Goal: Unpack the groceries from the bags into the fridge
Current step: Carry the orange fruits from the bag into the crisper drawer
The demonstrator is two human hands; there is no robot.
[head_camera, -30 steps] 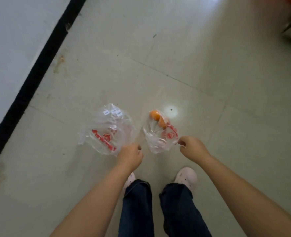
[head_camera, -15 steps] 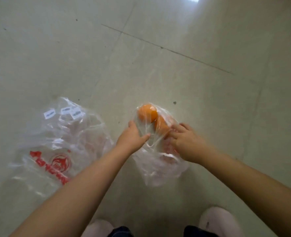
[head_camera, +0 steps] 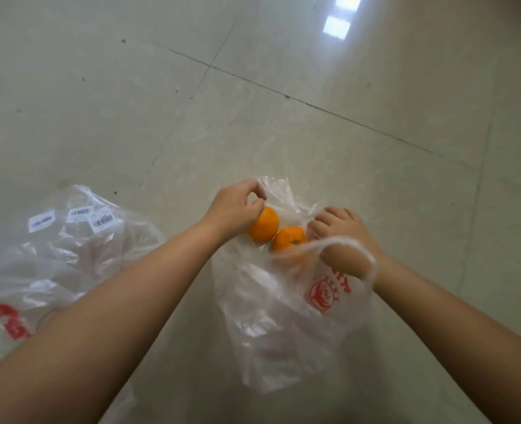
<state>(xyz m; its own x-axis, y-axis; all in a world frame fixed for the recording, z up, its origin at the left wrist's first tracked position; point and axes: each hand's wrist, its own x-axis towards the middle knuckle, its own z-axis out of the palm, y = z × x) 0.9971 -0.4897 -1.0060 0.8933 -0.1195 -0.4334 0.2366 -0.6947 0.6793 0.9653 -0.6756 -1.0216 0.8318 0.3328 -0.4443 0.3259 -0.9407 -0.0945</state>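
Note:
A clear plastic bag with a red logo lies on the floor in front of me, its mouth spread apart. Two oranges show in the opening: one to the left, the other beside it. My left hand pinches the bag's far left rim and rests against the left orange. My right hand grips the bag's right rim, with a handle loop draped over its wrist. The fridge is out of view.
A second clear plastic bag with red print and white barcode labels lies on the floor to the left, partly under my left forearm. Pale floor tiles with dark grout lines stretch all around.
The view has come lower and closer to the bag. Both hands have pulled the bag's mouth wider, so the two oranges now lie uncovered between them.

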